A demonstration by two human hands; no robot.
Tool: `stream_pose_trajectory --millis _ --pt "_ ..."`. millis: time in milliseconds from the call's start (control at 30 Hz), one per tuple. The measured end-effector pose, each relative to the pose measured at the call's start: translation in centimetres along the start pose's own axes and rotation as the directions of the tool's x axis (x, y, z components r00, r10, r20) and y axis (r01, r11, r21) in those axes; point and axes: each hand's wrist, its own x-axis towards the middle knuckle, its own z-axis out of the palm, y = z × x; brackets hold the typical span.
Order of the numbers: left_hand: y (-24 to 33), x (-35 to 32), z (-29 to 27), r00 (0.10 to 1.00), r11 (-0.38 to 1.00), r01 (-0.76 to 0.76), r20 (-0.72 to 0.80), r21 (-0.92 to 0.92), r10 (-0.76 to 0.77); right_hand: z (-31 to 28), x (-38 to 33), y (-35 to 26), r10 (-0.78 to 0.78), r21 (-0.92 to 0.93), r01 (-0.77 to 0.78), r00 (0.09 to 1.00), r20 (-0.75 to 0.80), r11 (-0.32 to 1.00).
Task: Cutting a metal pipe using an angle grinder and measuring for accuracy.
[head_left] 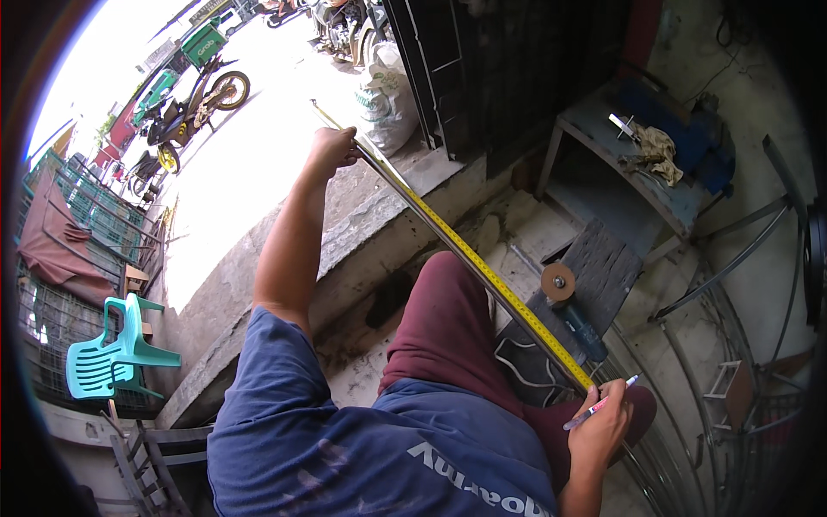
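Note:
A yellow tape measure blade [518,305] lies stretched along a long, thin metal bar [468,262], which slants across my lap from upper left to lower right. My left hand [334,149] is closed around the bar near its far end, with my arm stretched out. Down at the near end, my right hand [600,424] grips a marker pen [588,414], and its fingers also press against the bar and tape. Whether the pen is capped I cannot tell. Just right of the bar, an angle grinder [583,333] with a brown disc rests by a low dark board [594,269].
A blue-topped metal table [607,142] stands at upper right, bearing a rag [659,155]. Long curved metal strips [689,379] lie at right. A concrete ledge [379,222] runs ahead of my knees. A white sack [386,103], turquoise chair [129,345] and motorcycle [194,108] stand beyond.

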Motion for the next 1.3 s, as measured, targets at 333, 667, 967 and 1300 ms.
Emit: stream_pose_trajectory --millis 333,667,967,1300 --pt "0.5 0.9 -0.3 1.000 0.999 0.010 0.027 0.037 -0.011 -0.6 0.3 0.2 0.011 0.017 -0.012 1.000 0.009 1.000" --pt "0.7 0.6 -0.8 0.997 0.999 -0.019 0.076 0.031 0.016 -0.8 0.4 -0.1 -0.003 0.013 0.003 1.000 0.007 1.000" --pt "0.3 2.1 -0.8 0.997 0.996 -0.043 0.069 0.078 0.038 -1.1 0.3 -0.3 -0.024 -0.028 0.024 1.000 -0.004 0.999" --pt "0.3 1.7 -0.6 0.997 0.998 -0.028 0.072 0.063 0.024 -1.5 0.2 -0.4 -0.013 -0.053 0.012 1.000 -0.016 0.998"
